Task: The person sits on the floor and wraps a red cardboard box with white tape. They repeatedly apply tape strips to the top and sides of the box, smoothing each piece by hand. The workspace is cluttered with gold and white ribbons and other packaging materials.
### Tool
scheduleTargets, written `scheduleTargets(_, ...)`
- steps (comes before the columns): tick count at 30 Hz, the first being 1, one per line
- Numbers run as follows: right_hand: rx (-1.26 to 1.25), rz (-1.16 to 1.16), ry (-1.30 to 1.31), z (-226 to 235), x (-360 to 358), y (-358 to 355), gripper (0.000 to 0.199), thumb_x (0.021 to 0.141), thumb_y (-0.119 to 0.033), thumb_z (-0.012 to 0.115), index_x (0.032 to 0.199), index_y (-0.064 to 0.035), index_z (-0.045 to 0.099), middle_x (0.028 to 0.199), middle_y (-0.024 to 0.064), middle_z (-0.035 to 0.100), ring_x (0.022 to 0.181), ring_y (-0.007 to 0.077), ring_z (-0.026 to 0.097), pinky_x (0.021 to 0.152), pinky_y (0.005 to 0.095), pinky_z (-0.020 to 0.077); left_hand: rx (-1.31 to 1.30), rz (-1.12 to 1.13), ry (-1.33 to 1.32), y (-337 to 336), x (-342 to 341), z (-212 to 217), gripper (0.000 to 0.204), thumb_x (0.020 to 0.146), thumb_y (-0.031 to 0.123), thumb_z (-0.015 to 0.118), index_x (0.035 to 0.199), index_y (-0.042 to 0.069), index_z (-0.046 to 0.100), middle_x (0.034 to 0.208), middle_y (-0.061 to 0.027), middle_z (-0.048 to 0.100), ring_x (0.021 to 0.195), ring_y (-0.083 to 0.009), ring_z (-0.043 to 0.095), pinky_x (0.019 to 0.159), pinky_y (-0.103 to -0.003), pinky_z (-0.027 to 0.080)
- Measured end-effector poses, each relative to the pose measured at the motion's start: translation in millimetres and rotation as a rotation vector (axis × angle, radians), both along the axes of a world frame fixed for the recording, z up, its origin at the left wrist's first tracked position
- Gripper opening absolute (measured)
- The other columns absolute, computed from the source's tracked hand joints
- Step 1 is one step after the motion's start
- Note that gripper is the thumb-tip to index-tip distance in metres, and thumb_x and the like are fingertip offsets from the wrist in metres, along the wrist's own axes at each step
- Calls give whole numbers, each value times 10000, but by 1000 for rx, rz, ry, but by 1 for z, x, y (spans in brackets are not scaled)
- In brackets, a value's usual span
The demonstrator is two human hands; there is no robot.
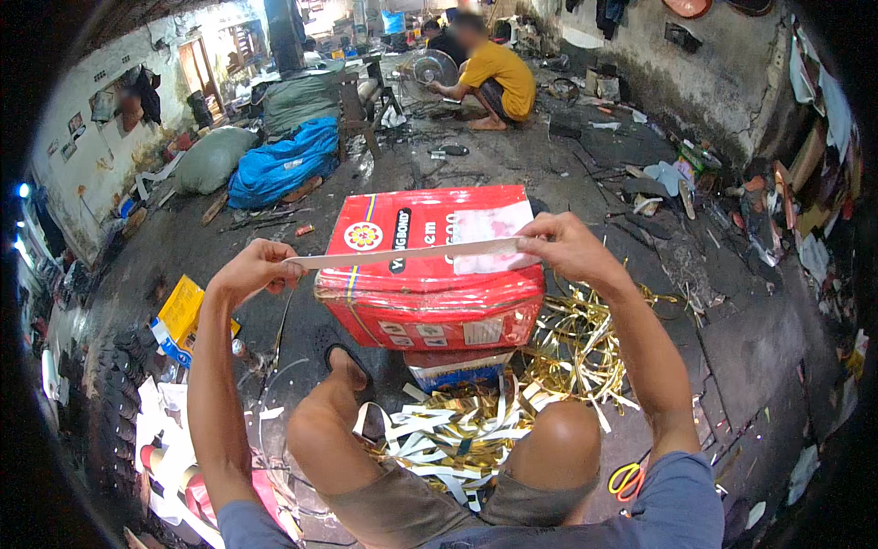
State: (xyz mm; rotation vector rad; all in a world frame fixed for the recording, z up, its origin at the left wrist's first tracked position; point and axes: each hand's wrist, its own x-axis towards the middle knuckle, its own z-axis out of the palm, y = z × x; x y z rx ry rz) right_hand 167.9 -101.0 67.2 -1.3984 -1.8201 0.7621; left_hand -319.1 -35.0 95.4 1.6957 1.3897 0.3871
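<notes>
A long, narrow white strip (pixel 402 254) stretches level between my two hands above a red cardboard box (pixel 430 293). My left hand (pixel 258 270) pinches the strip's left end. My right hand (pixel 565 245) pinches its right end, over the box's top right corner. The red box stands on a smaller blue box (pixel 455 370) in front of my knees. My bare knees and one sandalled foot (pixel 347 364) show below the box.
A heap of gold and white strip offcuts (pixel 512 403) covers the floor around my knees. Orange-handled scissors (pixel 626 479) lie at my right thigh. A yellow carton (pixel 183 316) sits to the left. A person in a yellow shirt (pixel 489 78) crouches far behind by a fan.
</notes>
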Motion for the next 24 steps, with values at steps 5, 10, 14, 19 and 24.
scheduleTargets(5, 116, -240, -381, -19, -14, 15, 372, 769, -276, 714, 1071, -66, 770, 935, 164, 776, 873, 334, 753, 840, 434, 581, 1128, 199, 615, 34, 110, -42, 570, 748, 169, 824, 1297, 90, 694, 1346, -210, 621, 1257, -378, 591, 1000, -504, 508)
scheduleTargets(10, 140, -255, -381, -13, -21, 14, 290, 787, -299, 751, 1009, -111, 743, 908, 124, 777, 854, 346, 748, 789, 448, 580, 886, -159, -236, 9, 265, -81, 464, 821, 178, 760, 1247, 15, 673, 1245, -222, 674, 1122, -340, 677, 962, -429, 549)
scheduleTargets(14, 226, -270, -458, -19, -8, 15, 241, 833, -318, 766, 996, -141, 758, 920, 88, 751, 878, 332, 726, 791, 447, 566, 707, -252, -394, 14, 291, -99, 304, 829, 134, 753, 1091, -17, 725, 1050, -183, 720, 828, -292, 695, 800, -397, 569)
scheduleTargets(19, 314, -236, -551, -20, -5, 6, 197, 865, -294, 754, 985, -139, 777, 940, 87, 668, 954, 299, 680, 814, 446, 554, 833, -168, -419, 14, 296, -108, 152, 847, 148, 772, 972, 61, 773, 919, -128, 680, 775, -261, 693, 720, -387, 565)
scheduleTargets(24, 488, -131, -633, -25, 4, -1, 203, 910, -296, 716, 979, -115, 776, 1001, 75, 657, 968, 288, 676, 812, 435, 566, 885, -211, -406, 12, 298, -109, 126, 854, 145, 771, 943, 55, 777, 896, -113, 672, 755, -259, 680, 696, -389, 546)
